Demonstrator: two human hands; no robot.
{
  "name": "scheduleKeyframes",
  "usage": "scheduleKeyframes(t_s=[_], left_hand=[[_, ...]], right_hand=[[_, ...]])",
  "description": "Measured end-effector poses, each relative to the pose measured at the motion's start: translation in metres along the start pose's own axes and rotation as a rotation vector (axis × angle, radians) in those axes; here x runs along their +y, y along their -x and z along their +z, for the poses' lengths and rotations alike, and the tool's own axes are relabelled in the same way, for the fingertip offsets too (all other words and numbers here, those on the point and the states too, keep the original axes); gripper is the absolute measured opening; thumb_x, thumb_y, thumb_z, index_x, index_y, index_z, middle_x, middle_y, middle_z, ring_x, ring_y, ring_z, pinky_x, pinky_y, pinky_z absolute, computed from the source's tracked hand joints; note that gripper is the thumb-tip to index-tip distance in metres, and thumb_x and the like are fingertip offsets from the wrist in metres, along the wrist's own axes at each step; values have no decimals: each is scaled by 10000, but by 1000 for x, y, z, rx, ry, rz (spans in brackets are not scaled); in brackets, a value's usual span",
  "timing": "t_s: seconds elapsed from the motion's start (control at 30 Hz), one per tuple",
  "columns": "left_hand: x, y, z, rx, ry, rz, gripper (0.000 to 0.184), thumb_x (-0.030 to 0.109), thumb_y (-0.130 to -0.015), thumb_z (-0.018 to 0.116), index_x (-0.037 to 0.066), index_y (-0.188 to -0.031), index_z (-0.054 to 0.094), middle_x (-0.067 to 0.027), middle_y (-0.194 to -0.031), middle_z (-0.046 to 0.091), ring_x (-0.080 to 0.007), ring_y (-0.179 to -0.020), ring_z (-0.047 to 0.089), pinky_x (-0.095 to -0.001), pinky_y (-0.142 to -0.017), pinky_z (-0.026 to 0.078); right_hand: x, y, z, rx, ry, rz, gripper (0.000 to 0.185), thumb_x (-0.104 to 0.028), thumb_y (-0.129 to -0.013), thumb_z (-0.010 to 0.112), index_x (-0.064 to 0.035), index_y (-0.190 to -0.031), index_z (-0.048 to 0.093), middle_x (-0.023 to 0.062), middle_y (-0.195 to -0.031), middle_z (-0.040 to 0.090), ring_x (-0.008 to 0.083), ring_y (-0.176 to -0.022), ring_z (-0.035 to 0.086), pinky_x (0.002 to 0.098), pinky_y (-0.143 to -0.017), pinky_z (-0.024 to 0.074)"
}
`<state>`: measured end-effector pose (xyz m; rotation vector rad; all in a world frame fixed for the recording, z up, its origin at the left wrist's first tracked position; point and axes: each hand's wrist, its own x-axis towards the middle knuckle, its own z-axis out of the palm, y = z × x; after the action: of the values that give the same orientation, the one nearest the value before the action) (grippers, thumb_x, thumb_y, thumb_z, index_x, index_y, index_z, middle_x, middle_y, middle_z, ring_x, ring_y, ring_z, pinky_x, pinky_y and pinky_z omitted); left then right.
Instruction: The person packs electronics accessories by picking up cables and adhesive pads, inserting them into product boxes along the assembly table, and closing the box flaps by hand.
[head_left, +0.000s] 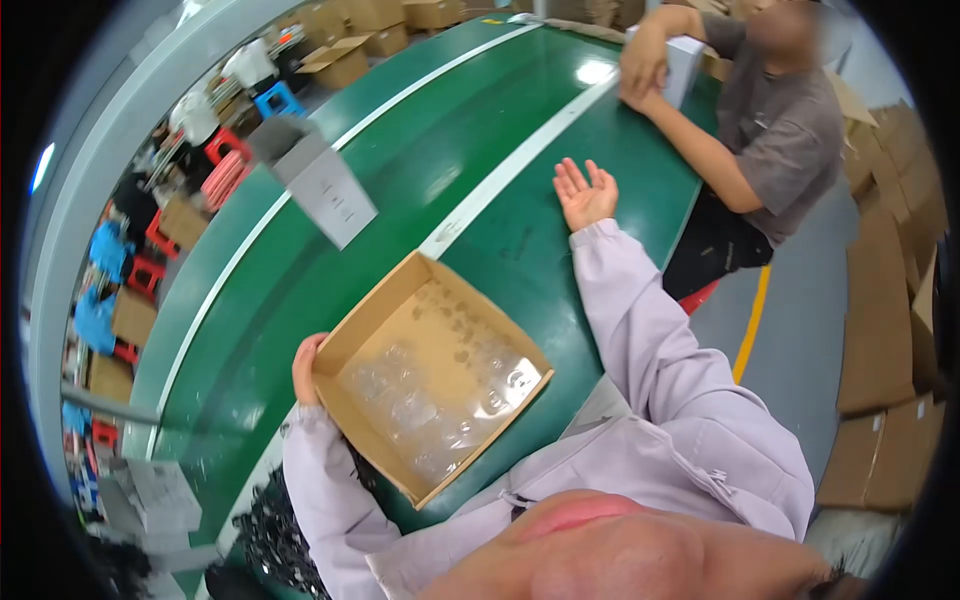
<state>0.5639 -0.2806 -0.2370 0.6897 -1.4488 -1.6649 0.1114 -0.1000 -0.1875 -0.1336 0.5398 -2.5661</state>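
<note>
My left hand (305, 372) grips the left wall of a shallow, open cardboard box (333, 405), with part of the fingers hidden at its outer side. The box is tilted above the near side of the green table, close to my body. Inside lie clear plastic pieces (400, 400) with rounded shapes; I cannot tell exactly what they are. Stretched out beyond the box, my right hand (587, 197) is open, palm up and fingers apart, with nothing in it. It is over the table, short of a co-worker's forearms.
A green table (520, 245) with white strips curves across the view. On it stands a white carton (325, 190) with grey material on top. A co-worker (790, 140) sits at the right, arms by a white box (683, 65). Black glossy pieces (275, 535) lie at lower left. Cardboard cartons (885, 310) stack along the right.
</note>
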Motion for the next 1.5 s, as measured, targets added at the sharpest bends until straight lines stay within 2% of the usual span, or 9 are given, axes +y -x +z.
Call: scheduleKeyframes(t_s=[0.23,0.37,0.5,0.63,0.8,0.93,1.03,1.3,1.5], left_hand=[[14,-2,12,-43,-96,43,355,286,-855,439,-31,-964,556,-84,-912,586,-163,-858,540,-266,-784,413],[13,4,4,-16,-83,-6,363,297,-856,440,-30,-965,556,-85,-913,585,-164,-855,540,-269,-783,415],[10,0,3,2,-74,-23,375,310,-859,436,-30,-968,553,-88,-920,583,-167,-851,542,-272,-781,417],[4,4,-3,2,-74,-19,390,323,-864,418,-28,-973,545,-92,-929,580,-171,-850,543,-276,-779,419],[1,8,5,21,83,-150,409,343,-872,383,-22,-986,528,-97,-939,575,-176,-860,542,-283,-784,418],[9,2,-1,-36,-96,-98,421,357,-874,365,-17,-1003,511,-104,-951,569,-181,-866,542,-286,-788,417],[12,8,9,5,25,-147,375,359,-890,376,29,-1033,486,-85,-967,556,-182,-881,532,-307,-791,430],[6,8,-6,-36,2,-113,371,352,-898,361,27,-1037,474,-82,-962,545,-190,-881,529,-304,-788,432],[6,9,-8,1,-63,-103,367,348,-894,366,26,-1030,476,-87,-964,542,-187,-874,528,-306,-788,432]], right_hand=[[5,2,2,-47,81,9,480,-308,-861,403,-70,-1267,303,216,-1222,448,333,-1084,487,430,-925,379],[25,12,5,-138,377,105,476,-322,-873,413,-62,-1263,335,182,-1203,480,289,-1064,511,384,-896,406],[50,42,19,-491,882,238,408,-285,-903,444,-54,-1237,412,107,-1165,525,201,-1054,522,309,-882,411],[87,68,7,-858,1142,80,435,-291,-911,459,-23,-1250,401,96,-1170,517,174,-1074,489,295,-914,380],[91,105,26,-971,1144,198,417,-255,-911,451,-26,-1254,389,104,-1224,460,168,-1117,437,313,-940,352],[97,101,27,-1020,1007,377,418,-231,-899,461,-28,-1256,385,103,-1233,440,179,-1132,421,315,-950,339],[90,100,34,-1068,1088,323,427,-229,-889,473,-29,-1256,386,105,-1222,443,192,-1133,422,317,-953,334],[90,97,28,-1121,1109,240,446,-228,-865,507,-31,-1249,395,112,-1218,440,216,-1132,426,318,-959,328],[87,98,33,-1116,1101,312,447,-227,-862,514,-31,-1247,399,110,-1224,437,218,-1141,419,320,-965,323]])
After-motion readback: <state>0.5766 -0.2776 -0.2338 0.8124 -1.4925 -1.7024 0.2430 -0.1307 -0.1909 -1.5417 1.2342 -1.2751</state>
